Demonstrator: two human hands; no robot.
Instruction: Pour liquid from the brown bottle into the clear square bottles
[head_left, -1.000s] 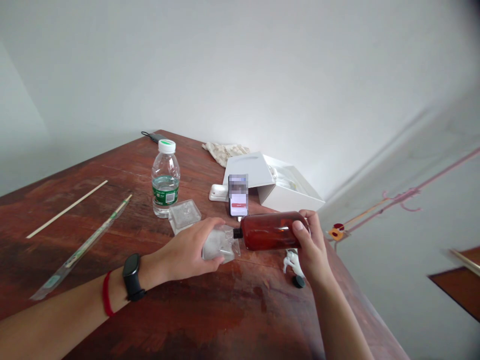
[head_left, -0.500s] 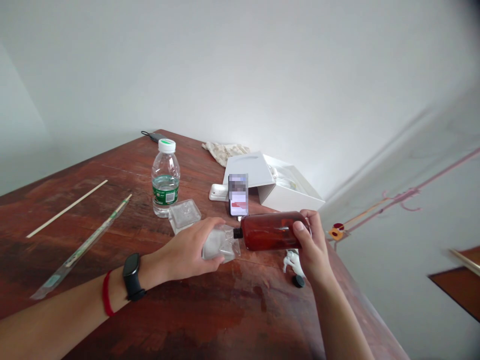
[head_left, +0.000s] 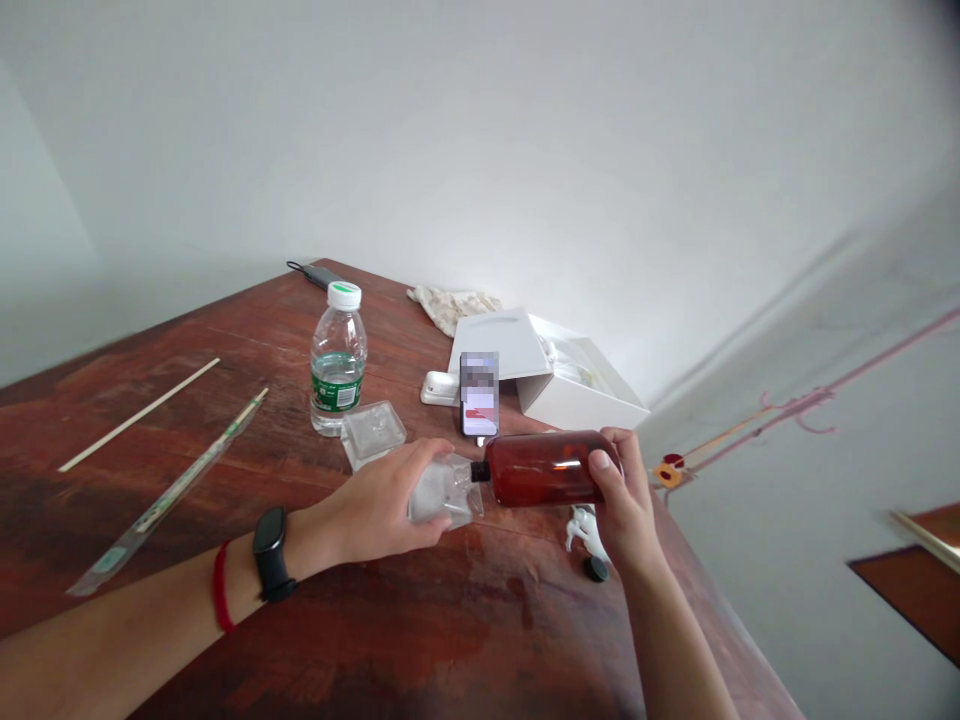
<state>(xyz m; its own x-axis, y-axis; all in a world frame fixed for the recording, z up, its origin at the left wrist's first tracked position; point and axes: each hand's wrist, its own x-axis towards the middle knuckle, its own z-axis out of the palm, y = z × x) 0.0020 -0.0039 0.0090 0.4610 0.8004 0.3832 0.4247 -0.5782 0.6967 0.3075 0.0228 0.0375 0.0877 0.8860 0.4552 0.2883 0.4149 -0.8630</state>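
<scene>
My left hand is wrapped round a small clear plastic container standing on the wooden table. My right hand grips the base of an amber bottle, held on its side above the table. The bottle's black neck points left and meets the clear container's rim. A black watch and a red band are on my left wrist.
A water bottle with a green label stands behind a clear square lid. A phone leans upright before an open white box. A white pump head and black cap lie near the right edge. Two sticks lie at left.
Hardly anything has changed; both hands keep their hold, and the whole view has shifted slightly down and to the right as my head moved.
</scene>
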